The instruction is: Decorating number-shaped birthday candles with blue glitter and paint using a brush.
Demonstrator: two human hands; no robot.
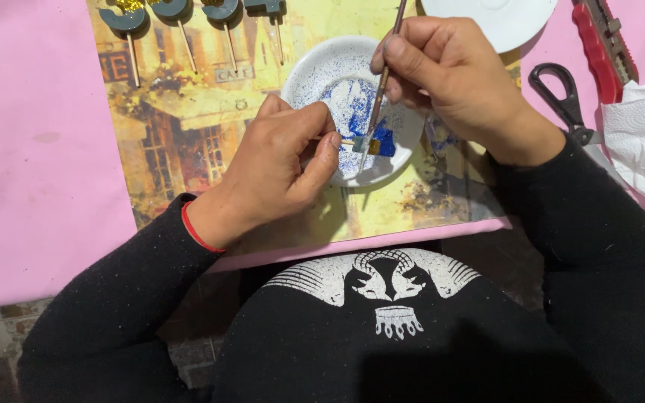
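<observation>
Two hands: left [278, 168] pinches one stick [346, 142], right [442, 78] pinches one brush [382, 75].

Two saucers [315, 71] — four stick toppers [125, 19] — one scissors [561, 93].

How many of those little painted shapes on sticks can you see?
5. Four lie in a row along the top edge, partly cut off. The fifth stick piece is in the left hand, over the white dish. More may lie out of view.
</observation>
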